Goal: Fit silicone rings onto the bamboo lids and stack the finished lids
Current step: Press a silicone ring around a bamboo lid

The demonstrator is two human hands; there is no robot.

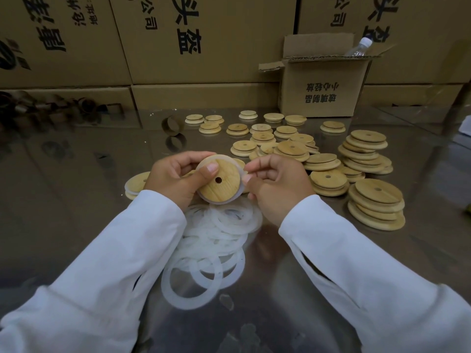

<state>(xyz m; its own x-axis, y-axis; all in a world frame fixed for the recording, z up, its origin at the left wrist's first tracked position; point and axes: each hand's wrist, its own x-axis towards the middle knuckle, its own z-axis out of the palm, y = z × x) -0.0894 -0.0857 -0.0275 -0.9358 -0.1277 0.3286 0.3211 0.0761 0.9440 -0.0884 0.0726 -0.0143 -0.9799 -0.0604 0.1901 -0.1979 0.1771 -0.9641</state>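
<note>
Head view shows me mid-fit on 1 lid (224,186). My left hand (173,179) grips it just above the desk (76,200), fingers curled behind it and the thumb pressed on its face beside the centre hole. My right hand (275,184) is closed too, fingertips pinching the ring (219,202) at the lid's right edge. So the 2 hands are together, both clamped on the same piece.

The ring shows as a pale band along the lid's lower rim and again at the top. Whether it sits in its groove all the way round I cannot tell, since my fingers cover the sides.

By my reading the step is seating the ring, not yet stacking. The next move calls for walking the pinch round the rim while the left hand turns the lid, until the band lies flat with no twist or bulge. Silicone is stretchy and may pop off the far side if I pull too hard.

Below my hands lies the ring pile (216,240), loose and overlapping. Bare lids (367,154) sit in heaps to the right. The finished stack (136,184) — a lid with a pale ring under it — rests just left of my left hand, so the set-down looks like a short move that way.
</note>
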